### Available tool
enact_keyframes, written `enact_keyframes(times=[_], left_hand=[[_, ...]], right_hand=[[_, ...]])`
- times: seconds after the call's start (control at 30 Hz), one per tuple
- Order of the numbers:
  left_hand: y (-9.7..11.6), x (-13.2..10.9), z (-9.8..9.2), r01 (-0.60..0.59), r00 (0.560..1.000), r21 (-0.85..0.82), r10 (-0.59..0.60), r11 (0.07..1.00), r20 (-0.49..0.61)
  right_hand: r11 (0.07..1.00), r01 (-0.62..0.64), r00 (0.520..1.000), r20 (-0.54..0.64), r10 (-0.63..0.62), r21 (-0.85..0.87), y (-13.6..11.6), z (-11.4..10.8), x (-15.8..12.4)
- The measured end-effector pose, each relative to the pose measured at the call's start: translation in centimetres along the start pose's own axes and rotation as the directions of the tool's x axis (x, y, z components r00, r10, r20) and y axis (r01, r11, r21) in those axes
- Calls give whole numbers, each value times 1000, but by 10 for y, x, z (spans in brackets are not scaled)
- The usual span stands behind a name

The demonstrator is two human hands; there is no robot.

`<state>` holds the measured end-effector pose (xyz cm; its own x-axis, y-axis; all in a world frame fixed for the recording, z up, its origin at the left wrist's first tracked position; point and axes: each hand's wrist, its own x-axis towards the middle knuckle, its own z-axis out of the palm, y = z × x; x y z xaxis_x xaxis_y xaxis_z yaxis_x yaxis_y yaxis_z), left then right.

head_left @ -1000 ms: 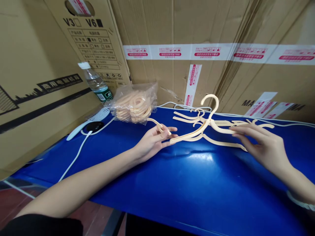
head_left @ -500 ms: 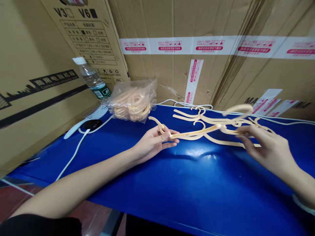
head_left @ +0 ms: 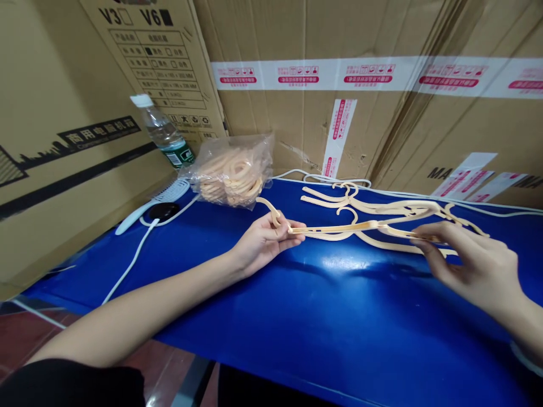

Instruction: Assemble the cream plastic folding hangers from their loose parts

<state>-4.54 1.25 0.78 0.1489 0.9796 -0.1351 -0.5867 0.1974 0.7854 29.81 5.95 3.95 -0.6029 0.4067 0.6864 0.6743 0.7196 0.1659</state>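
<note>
Head view. Left hand (head_left: 265, 240): reaching in from lower left, wrist nearly straight; thumb and fingers closed on a short curved piece (head_left: 265, 206), lower end meeting the tip of a cream hanger (head_left: 335, 228), joined or merely touching unclear. Right hand (head_left: 475, 265): in from the right, knuckles up, pinching the cream hanger's opposite arm. Cream hanger: stretched between both hands over the blue table (head_left: 339, 333), hook tilted rightward. Further hangers (head_left: 324, 200): lying just behind.

Writing: left carton (head_left: 46, 73), "V3" with unfilled box, "V6" with filled box, "商用电脑机箱" on black; rear carton (head_left: 475, 124), "MA", remainder partly under tape (head_left: 483, 161); bottle (head_left: 161, 127), green label, too small to read.

Edges: left carton and rear carton bounding the table; clear bag (head_left: 231, 169) near the left hand; broad blue stretch between hands and near edge.
</note>
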Motion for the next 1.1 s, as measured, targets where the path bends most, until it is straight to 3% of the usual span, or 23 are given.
enact_keyframes(times=[0.73, 1.1], left_hand=[[-1, 0, -1, -20, 995, 30, 23, 999, -93], [-5, 1, 0, -159, 971, 154, 182, 975, -152]], right_hand=[[996, 85, 995, -55, -84, 10, -9, -4, 3], [996, 82, 997, -16, -81, 38, -20, -11, 2]])
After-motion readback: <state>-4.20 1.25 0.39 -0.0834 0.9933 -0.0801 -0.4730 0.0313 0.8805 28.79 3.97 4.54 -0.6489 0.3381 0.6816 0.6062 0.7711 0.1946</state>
